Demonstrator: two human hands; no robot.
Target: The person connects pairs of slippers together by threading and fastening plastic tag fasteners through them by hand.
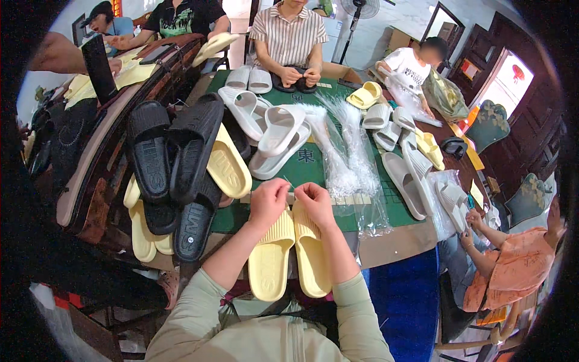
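Note:
A pair of pale yellow slide slippers [269,265] lies side by side in front of me, toes at the near edge of the table. Just past their far ends, my left hand [269,201] is closed in a pinch on a thin strand [287,182] that barely shows. My right hand [316,204] is pinched close beside it, fingertips almost meeting the left ones. Whether its fingers grip the same strand is too small to make out. Ahead and to the right lie clear plastic bags [344,175] full of fine white strands.
Black slippers [194,145] are heaped at left over yellow ones [229,161]. Grey slippers [281,130] lie beyond my hands, more grey ones [405,181] at right. Across the green tabletop [304,166] a person in a striped shirt [291,36] works; others sit left and right.

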